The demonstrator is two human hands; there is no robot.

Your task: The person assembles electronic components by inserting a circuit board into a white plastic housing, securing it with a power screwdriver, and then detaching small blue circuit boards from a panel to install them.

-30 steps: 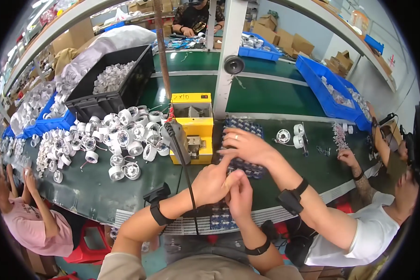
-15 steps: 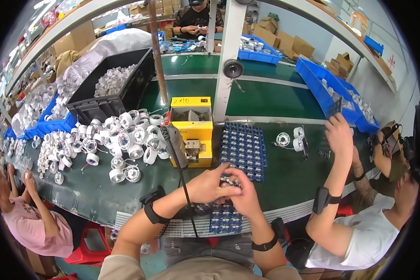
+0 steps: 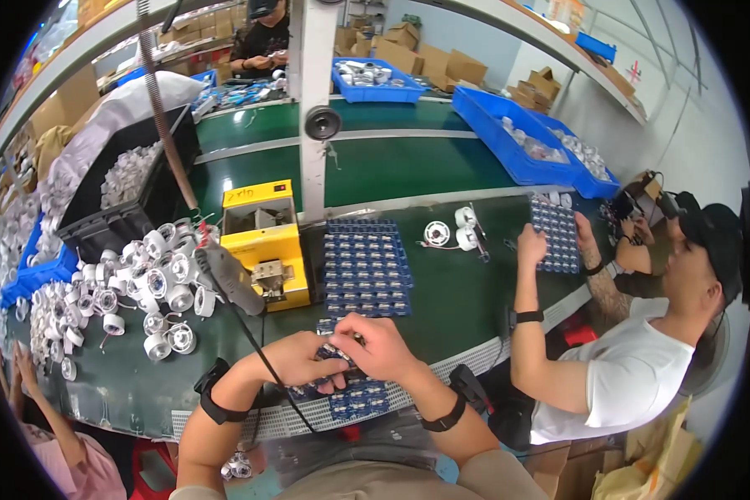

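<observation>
My left hand is closed around small blue circuit boards, held low over the bench edge. Curled over the same boards from the right is my right hand, with its fingertips pinched; what exactly they grip is partly hidden. Just beyond my hands lies a stack of blue circuit board panels. Another panel piece lies below my hands at the front edge, partly covered by them.
A yellow machine stands beyond my left hand, with a hanging grey tool and its black cable. White round motor-like parts are heaped left. A co-worker at right holds a panel. Blue bins stand far right.
My view has turned right, so the bench things sit further left. My hands stay together at the boards. The right co-worker, earlier reaching toward the bins, now holds up a blue panel.
</observation>
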